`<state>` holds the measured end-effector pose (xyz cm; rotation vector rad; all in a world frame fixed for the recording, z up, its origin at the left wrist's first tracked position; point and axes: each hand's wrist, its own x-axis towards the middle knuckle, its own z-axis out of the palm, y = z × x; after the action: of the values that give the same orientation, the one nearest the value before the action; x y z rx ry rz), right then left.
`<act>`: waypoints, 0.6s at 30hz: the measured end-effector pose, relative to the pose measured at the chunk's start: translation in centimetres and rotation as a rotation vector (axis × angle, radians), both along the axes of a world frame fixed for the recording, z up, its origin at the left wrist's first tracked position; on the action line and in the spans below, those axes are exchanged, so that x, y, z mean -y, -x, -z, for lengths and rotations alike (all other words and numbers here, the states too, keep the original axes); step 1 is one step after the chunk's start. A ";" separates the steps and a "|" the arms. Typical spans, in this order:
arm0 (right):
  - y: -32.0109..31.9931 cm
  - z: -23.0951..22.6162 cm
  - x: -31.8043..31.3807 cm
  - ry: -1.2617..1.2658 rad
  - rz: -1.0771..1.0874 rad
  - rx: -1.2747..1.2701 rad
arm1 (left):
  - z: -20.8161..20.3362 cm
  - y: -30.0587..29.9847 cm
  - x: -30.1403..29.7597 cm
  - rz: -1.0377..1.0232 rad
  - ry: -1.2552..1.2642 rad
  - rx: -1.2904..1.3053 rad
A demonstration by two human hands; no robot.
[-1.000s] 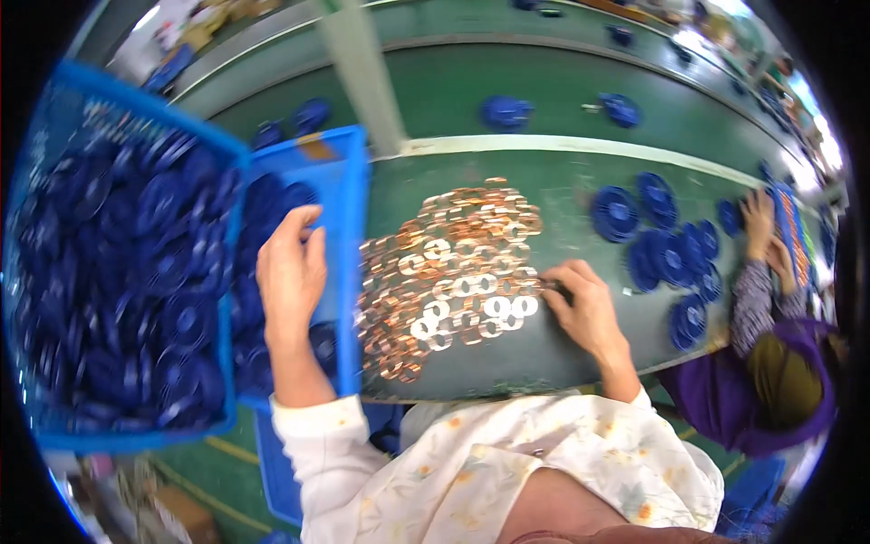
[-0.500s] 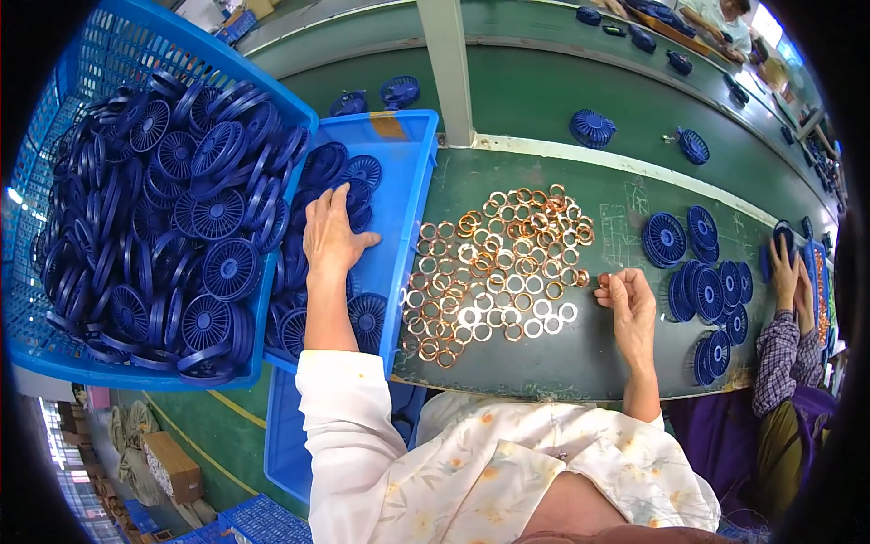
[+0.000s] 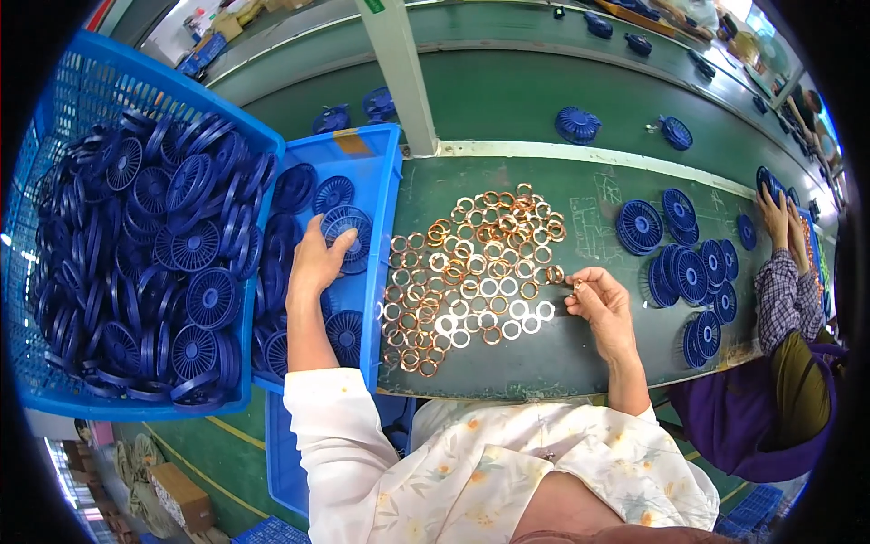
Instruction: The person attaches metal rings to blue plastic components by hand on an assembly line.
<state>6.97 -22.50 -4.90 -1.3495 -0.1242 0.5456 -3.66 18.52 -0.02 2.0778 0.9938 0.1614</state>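
Plainly, a slotted blue disc [image 3: 362, 248] lies right under the left hand's [image 3: 317, 260] spread thumb, with the fingertips at its left rim, inside the blue tray [image 3: 389, 213]; whether that grip has closed, I cannot tell. Farther right, the right hand [image 3: 602, 313] pinches a mostly hidden copper-coloured ring [image 3: 575, 288] between thumb and fingertips, just right of the loose rings [image 3: 489, 263] on the green table [image 3: 507, 374]. The left forearm reaches far and slightly left, back of the hand up; the right hand bends inward from the near edge, fingers pointing left.
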 end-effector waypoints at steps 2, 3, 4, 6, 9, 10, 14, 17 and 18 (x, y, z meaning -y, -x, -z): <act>0.0 0.3 -0.3 0.003 -0.013 0.010 | -0.1 0.2 0.0 -0.048 -0.012 -0.034; 0.1 0.3 -0.4 0.011 -0.023 0.013 | 0.3 0.2 -0.2 0.007 -0.210 -0.055; 0.1 0.2 -0.6 0.019 -0.032 0.016 | 0.6 0.3 -0.3 0.063 -0.408 -0.076; 0.4 -0.2 -1.0 0.008 -0.030 0.012 | 0.8 0.5 0.0 0.090 -0.520 -0.099; 0.9 -0.7 -1.8 -0.006 -0.009 -0.012 | 1.2 -0.1 0.5 0.127 -0.559 -0.088; 0.9 -0.7 -1.8 -0.011 -0.003 -0.010 | 1.2 -0.2 0.3 0.163 -0.574 -0.107; 0.6 -0.1 -2.1 -0.092 -0.026 -0.060 | -0.4 -0.2 0.9 0.200 -0.632 -0.145; 0.7 -0.9 -2.2 -0.197 -0.071 -0.109 | -2.4 0.1 1.3 0.133 -0.275 -0.006; 0.8 -1.3 -2.4 -0.199 -0.061 -0.107 | -2.5 0.4 1.3 0.117 -0.270 0.088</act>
<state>6.16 -20.11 -3.59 -1.1239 -0.1284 0.6388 -4.09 17.27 2.45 2.3448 0.8317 0.3397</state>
